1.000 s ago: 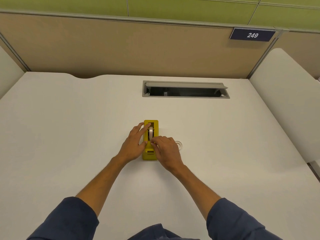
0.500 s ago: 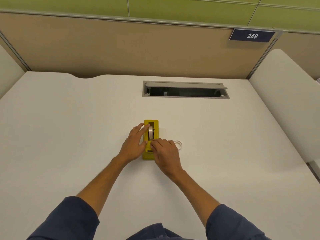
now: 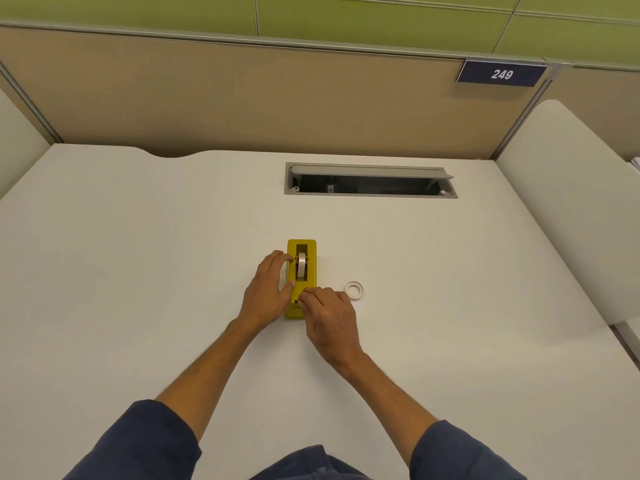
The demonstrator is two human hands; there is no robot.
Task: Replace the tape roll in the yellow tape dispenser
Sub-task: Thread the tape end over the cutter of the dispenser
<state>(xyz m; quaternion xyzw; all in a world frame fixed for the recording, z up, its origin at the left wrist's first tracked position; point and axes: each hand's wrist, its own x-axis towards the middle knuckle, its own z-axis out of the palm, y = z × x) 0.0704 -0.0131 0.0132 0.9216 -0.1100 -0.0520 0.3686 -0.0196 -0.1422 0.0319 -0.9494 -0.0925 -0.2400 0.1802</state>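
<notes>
The dispenser (image 3: pixel 301 278) lies lengthwise on the white surface (image 3: pixel 138 271), just in front of you, its cutter end nearest your body. A roll (image 3: pixel 302 266) stands on edge in its open slot. Your left hand (image 3: pixel 268 294) lies against the dispenser's left side, fingers fairly straight, the index fingertip touching the top edge beside the roll and the thumb pressing the yellow body lower down; that grip is released, bracing rather than clasping. Your right hand (image 3: pixel 330 318) sits over the near end of the dispenser with its fingers curled down toward the cutter; the fingertips (image 3: pixel 306 295) meet there, and it looks like a pinch, but you cannot tell what, if anything, they grasp. A spare white ring (image 3: pixel 354 291) lies flat on the surface, just right of your right hand and apart from the dispenser. Farther back, a grey cable tray (image 3: pixel 370 180) is set into the surface with its lid up, and a partition carries a plate (image 3: pixel 501 74) reading 249.
</notes>
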